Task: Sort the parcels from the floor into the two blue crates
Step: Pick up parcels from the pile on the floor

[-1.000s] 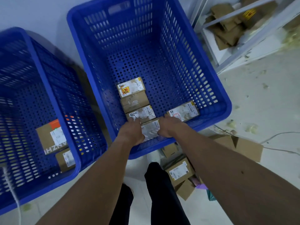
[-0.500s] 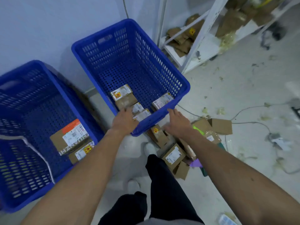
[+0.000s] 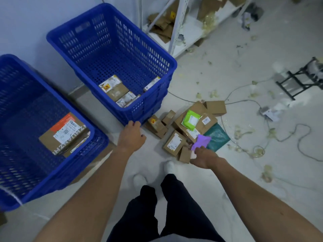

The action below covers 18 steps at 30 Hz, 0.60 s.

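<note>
Both hands [image 3: 203, 157] left two crates [image 3: 172, 67] for floor parcels [image 3: 174, 143].

We see two blue crates [image 3: 122, 49] of perforated plastic with a slight sheen, holding matt brown cardboard parcels [image 3: 117, 89] with white paper labels. On the smooth pale floor [image 3: 227, 172] lie more cardboard boxes [image 3: 174, 143], beside glossy purple [image 3: 201, 142], green [image 3: 190, 119] and teal plastic mailers [image 3: 218, 137].
</note>
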Motion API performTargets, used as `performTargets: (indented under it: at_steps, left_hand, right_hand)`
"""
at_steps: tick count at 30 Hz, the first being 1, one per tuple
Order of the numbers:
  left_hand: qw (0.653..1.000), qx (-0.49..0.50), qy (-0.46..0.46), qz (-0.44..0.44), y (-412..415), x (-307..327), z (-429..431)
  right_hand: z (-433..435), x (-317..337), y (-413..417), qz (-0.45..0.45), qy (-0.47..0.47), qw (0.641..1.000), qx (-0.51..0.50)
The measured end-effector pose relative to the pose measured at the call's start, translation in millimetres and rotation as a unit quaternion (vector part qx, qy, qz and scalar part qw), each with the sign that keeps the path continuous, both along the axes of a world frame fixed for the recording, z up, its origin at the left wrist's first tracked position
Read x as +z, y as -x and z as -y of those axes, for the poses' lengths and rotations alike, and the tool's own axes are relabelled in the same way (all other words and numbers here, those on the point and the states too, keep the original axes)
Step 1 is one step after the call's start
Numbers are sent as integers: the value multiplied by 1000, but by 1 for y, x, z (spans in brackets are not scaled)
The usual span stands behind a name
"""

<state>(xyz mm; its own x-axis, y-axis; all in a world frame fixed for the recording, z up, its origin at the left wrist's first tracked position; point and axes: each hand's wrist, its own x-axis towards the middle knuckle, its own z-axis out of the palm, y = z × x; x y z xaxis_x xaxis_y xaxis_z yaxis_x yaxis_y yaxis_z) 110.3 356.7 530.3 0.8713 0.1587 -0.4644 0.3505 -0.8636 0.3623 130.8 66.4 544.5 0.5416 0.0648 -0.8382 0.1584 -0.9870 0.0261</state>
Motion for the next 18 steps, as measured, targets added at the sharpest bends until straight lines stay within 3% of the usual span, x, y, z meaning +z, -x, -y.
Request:
performTargets:
  at_steps: [11,18]
  left_hand:
    - [992,-94,9,-87,37,-60,99]
    - [983,-122,-20,-139,43,-149,178]
  right_hand:
    - [67,-61,64,-38,-21,993,-106]
    - [132,-158,71,-85,-38,989,-115]
